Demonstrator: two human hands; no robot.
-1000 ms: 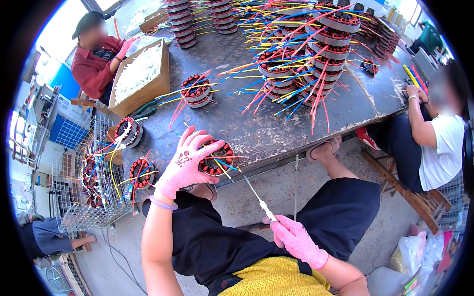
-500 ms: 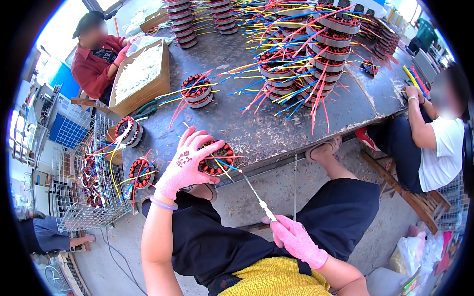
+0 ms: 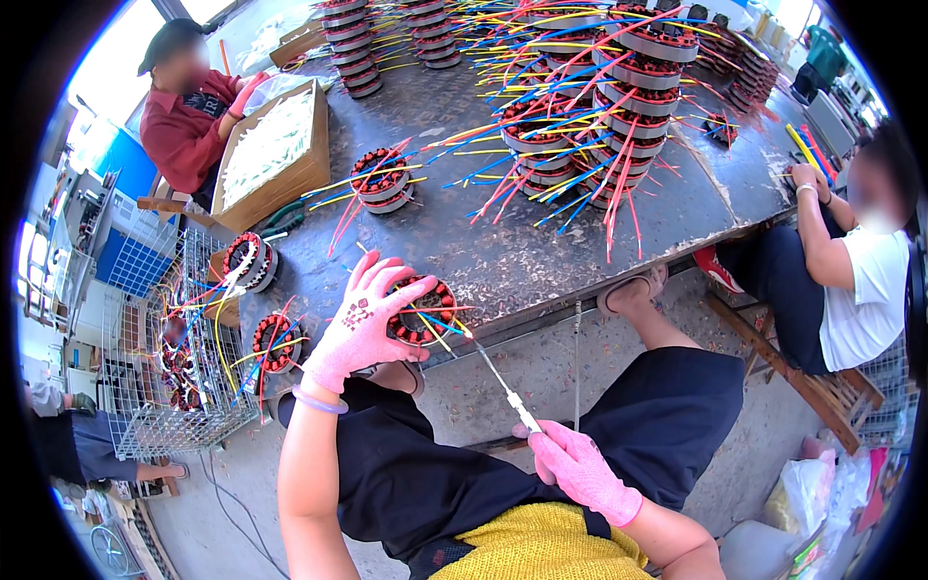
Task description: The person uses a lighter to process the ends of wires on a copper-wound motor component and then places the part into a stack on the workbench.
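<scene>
My left hand (image 3: 362, 324), in a pink glove, grips a motor stator (image 3: 422, 311) at the table's front edge. The stator is ring-shaped, with red parts inside and yellow, blue and red wires. Its wires reach toward the thin metal tip of a slim tool with a white grip (image 3: 516, 399). My right hand (image 3: 584, 468), also gloved in pink, is closed round that tool. A small gap seems to part the tip from the wire ends. Just left of my left hand lies another stator (image 3: 277, 344).
Tall stacks of wired stators (image 3: 633, 116) stand on the dark table (image 3: 454, 208). A single stator (image 3: 382, 182) and pliers (image 3: 283, 218) lie nearer. A cardboard box (image 3: 311, 164) holds white pieces. At left is a wire basket (image 3: 184, 435). Co-workers sit left and right.
Both hands and the tool have hardly moved. The wire ends by the tip sit slightly differently, with an orange tint. At far left, the co-worker in red has shifted a hand.
</scene>
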